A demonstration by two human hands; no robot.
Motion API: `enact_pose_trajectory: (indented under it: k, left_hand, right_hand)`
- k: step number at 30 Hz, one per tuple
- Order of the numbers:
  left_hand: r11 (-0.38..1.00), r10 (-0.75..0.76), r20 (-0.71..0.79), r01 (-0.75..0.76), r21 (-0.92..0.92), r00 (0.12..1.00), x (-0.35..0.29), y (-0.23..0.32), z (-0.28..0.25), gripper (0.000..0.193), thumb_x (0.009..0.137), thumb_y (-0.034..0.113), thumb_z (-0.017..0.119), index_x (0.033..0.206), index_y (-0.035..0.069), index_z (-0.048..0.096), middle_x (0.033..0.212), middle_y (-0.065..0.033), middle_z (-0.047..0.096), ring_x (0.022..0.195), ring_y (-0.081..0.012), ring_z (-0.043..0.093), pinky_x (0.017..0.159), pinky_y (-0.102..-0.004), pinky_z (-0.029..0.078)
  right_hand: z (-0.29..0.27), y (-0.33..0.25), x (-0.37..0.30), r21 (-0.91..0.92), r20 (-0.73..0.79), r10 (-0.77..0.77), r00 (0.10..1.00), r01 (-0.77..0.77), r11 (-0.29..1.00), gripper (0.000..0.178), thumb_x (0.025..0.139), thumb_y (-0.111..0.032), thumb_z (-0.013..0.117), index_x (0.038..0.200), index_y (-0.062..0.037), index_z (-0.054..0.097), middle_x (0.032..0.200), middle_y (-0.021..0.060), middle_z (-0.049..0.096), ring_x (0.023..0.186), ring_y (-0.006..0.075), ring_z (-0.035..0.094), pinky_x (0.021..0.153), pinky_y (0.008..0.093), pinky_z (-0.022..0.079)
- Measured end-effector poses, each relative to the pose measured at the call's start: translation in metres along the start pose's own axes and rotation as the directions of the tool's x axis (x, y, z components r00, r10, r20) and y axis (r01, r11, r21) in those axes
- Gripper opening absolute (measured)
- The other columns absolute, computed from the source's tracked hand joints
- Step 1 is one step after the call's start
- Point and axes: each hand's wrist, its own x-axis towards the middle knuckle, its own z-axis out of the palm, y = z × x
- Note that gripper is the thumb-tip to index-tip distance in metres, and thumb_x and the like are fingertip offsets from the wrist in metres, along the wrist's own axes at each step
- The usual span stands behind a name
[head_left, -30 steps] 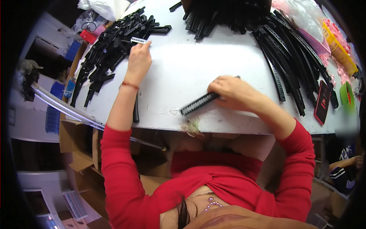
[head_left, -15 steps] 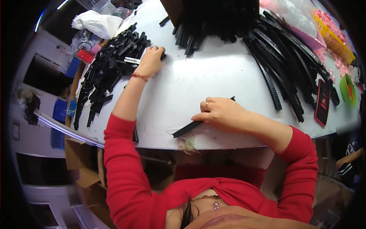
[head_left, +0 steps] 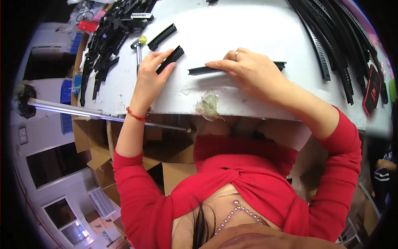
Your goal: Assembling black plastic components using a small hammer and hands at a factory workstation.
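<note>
My left hand (head_left: 151, 74) is closed on a short black channel-shaped strip (head_left: 173, 57), pinching it between thumb and fingers above the white table. To its right, my right hand (head_left: 255, 74) grips a longer black channel strip (head_left: 200, 71) from above. This strip lies nearly crosswise, its two ends showing on either side of the hand and its middle hidden. The two strips are apart. Just beyond my left hand lies another short black strip (head_left: 162, 37). Beside it is a hammer (head_left: 138, 46) with a yellow-faced head, its handle partly behind my left hand.
A heap of black plastic pieces (head_left: 110, 43) covers the table's left side. Long black slotted strips (head_left: 331, 45) lie at the right, beside a red-edged phone (head_left: 372, 89). Crumpled clear film (head_left: 208, 106) sits at the front edge. Cardboard boxes (head_left: 89, 135) stand below left.
The view has tilted down. My left hand has come away from the heap toward me, bringing the short strip. My right hand's strip has turned more crosswise. The hammer now shows.
</note>
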Motion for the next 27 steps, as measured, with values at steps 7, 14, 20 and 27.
enact_pose_trajectory:
  k: [7,14,20,27]
  left_hand:
    - [0.998,-0.007,-0.114,0.001,-0.057,0.993,-0.031,0.015,0.014,0.028,0.091,0.011,0.065,0.119,0.008,0.069,0.111,-0.0109,0.066,0.100,-0.0246,0.060,0.086,-0.0320,0.049]
    - [0.971,-0.083,-0.148,0.047,-0.236,0.986,-0.050,0.028,0.020,0.025,0.088,0.004,0.068,0.113,0.006,0.072,0.105,-0.0082,0.066,0.097,-0.0176,0.062,0.084,-0.0275,0.050]
    - [0.874,-0.303,0.020,0.286,-0.393,0.953,-0.048,0.036,0.007,0.032,0.083,0.007,0.075,0.115,0.002,0.070,0.099,-0.0051,0.063,0.090,-0.0115,0.060,0.083,-0.0241,0.048]
    - [0.788,-0.337,0.082,0.329,-0.520,0.938,-0.051,0.016,0.000,0.026,0.085,0.005,0.073,0.111,0.001,0.072,0.096,-0.0038,0.070,0.089,-0.0085,0.060,0.081,-0.0215,0.047]
  right_hand:
    - [0.010,-0.008,0.000,0.002,-0.070,0.101,0.992,-0.101,0.995,0.022,0.085,-0.020,0.067,0.104,-0.0129,0.074,0.093,0.0076,0.067,0.094,0.0264,0.062,0.081,0.0385,0.052]
    - [0.012,-0.015,0.001,0.076,-0.036,0.180,0.983,-0.177,0.981,0.017,0.083,-0.018,0.070,0.097,-0.0083,0.072,0.090,0.0090,0.063,0.092,0.0288,0.060,0.082,0.0392,0.050]
    - [0.018,-0.020,0.002,0.075,-0.047,0.231,0.972,-0.227,0.971,0.018,0.083,-0.020,0.070,0.097,-0.0074,0.071,0.089,0.0093,0.061,0.091,0.0287,0.060,0.080,0.0382,0.049]
    - [0.020,-0.027,0.006,0.057,-0.029,0.318,0.948,-0.316,0.947,0.019,0.085,-0.023,0.067,0.097,-0.0096,0.072,0.094,0.0103,0.064,0.093,0.0289,0.064,0.080,0.0402,0.052]
